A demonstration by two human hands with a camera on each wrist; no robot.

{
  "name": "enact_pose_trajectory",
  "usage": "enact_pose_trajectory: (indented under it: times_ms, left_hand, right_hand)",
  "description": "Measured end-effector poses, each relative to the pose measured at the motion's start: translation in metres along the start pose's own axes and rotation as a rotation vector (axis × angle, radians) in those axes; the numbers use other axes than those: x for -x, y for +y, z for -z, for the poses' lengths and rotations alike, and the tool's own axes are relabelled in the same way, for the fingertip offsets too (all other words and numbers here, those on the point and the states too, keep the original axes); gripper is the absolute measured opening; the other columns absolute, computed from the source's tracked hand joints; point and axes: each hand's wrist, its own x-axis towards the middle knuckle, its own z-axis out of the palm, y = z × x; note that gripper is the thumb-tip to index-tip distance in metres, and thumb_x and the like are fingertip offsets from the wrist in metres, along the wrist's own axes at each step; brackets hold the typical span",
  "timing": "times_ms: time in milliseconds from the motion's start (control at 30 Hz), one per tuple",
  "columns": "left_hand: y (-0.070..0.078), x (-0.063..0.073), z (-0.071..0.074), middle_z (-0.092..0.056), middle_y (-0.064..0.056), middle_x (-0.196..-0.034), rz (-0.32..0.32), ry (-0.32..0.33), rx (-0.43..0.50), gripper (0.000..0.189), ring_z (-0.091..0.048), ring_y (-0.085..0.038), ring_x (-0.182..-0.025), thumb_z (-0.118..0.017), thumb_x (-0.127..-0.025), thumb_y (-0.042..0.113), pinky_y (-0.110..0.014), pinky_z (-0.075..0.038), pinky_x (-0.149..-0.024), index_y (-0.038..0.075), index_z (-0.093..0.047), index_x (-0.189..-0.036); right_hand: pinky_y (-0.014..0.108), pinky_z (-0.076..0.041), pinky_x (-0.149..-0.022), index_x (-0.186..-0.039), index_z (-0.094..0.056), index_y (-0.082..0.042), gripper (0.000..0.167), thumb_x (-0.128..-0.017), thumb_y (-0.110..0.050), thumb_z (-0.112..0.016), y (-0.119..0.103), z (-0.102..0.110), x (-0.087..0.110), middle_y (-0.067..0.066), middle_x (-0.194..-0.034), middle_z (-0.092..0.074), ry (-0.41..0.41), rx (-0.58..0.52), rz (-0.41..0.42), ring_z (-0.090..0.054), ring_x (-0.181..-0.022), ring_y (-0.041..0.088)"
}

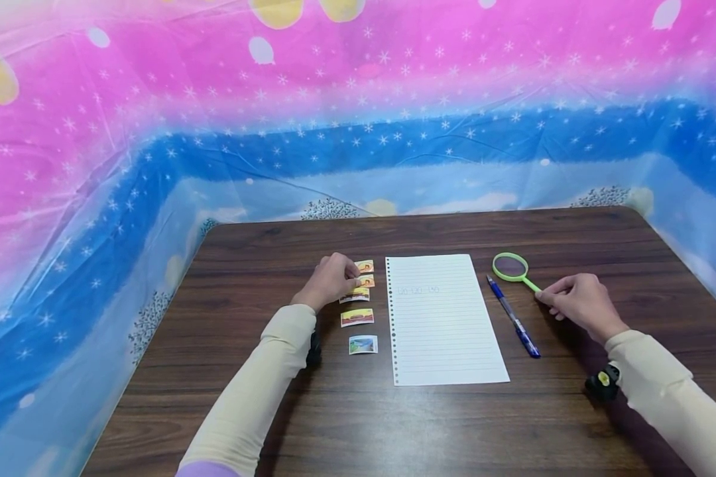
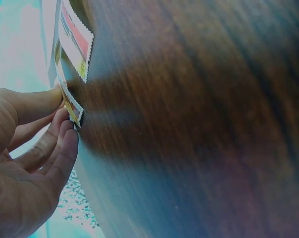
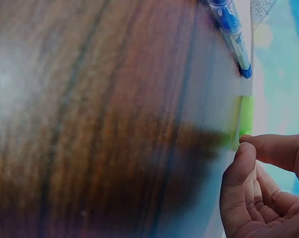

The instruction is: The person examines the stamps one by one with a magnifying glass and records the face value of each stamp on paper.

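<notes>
My left hand [image 1: 333,281] pinches a yellow and dark-red postage stamp [image 2: 71,101] by its edge, thumb on one side and fingers on the other. It is one of a column of stamps: two orange ones lie partly behind the fingertips, the farther orange stamp [image 1: 365,266] at the top. Nearer stand a yellow and red stamp [image 1: 357,318] and a blue-green landscape stamp [image 1: 363,345]. My right hand [image 1: 585,305] pinches the handle end of a green magnifying glass [image 1: 531,284] between thumb and forefinger; its round lens points away to the left.
Between the hands lies a lined, punched sheet of paper [image 1: 444,338] with handwritten numbers near its top. A blue pen [image 1: 514,319] rests slantwise right of it, close to the magnifying glass. Patterned cloth [image 1: 358,152] rises behind the brown wooden table [image 1: 262,265].
</notes>
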Motion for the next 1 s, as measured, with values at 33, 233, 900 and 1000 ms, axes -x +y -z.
enact_pose_trajectory:
  times_ms: [33,233,900,1000]
  left_hand:
    - [0.000,0.000,0.000,-0.072,-0.012,-0.107,0.000,-0.001,0.002,0.015,-0.067,-0.024,-0.099,-0.071,-0.096,0.009,-0.039,-0.056,-0.086,0.000,-0.075,-0.107]
    - [-0.001,0.000,-0.001,-0.072,-0.012,-0.107,-0.010,0.003,0.005,0.015,-0.067,-0.024,-0.099,-0.071,-0.096,0.009,-0.039,-0.056,-0.087,0.000,-0.076,-0.107]
    - [0.014,0.018,0.007,-0.067,-0.016,-0.120,-0.058,0.037,-0.033,0.034,-0.065,-0.026,-0.104,-0.065,-0.100,0.013,-0.043,-0.055,-0.088,-0.001,-0.065,-0.131]
    - [0.021,0.024,0.003,-0.064,-0.018,-0.128,-0.093,0.025,-0.054,0.036,-0.064,-0.028,-0.107,-0.066,-0.100,0.014,-0.044,-0.054,-0.090,-0.001,-0.064,-0.133]
  right_hand:
    - [0.031,-0.057,-0.056,-0.097,-0.072,0.011,0.025,-0.094,-0.014,-0.070,0.000,0.000,0.000,0.009,-0.076,-0.071,-0.004,0.003,-0.003,-0.067,-0.063,0.018]
    - [0.031,-0.055,-0.056,-0.099,-0.072,0.010,0.028,-0.096,-0.017,-0.071,0.002,-0.002,-0.001,0.007,-0.076,-0.070,-0.021,0.019,-0.023,-0.065,-0.064,0.019]
    - [0.034,-0.056,-0.056,-0.109,-0.067,0.009,0.036,-0.095,-0.023,-0.073,-0.018,0.005,0.009,0.015,-0.086,-0.072,0.003,0.027,0.018,-0.066,-0.068,0.024]
    - [0.035,-0.055,-0.057,-0.111,-0.065,0.008,0.041,-0.095,-0.028,-0.074,-0.022,0.004,0.013,0.015,-0.088,-0.071,-0.028,0.034,0.019,-0.066,-0.070,0.024]
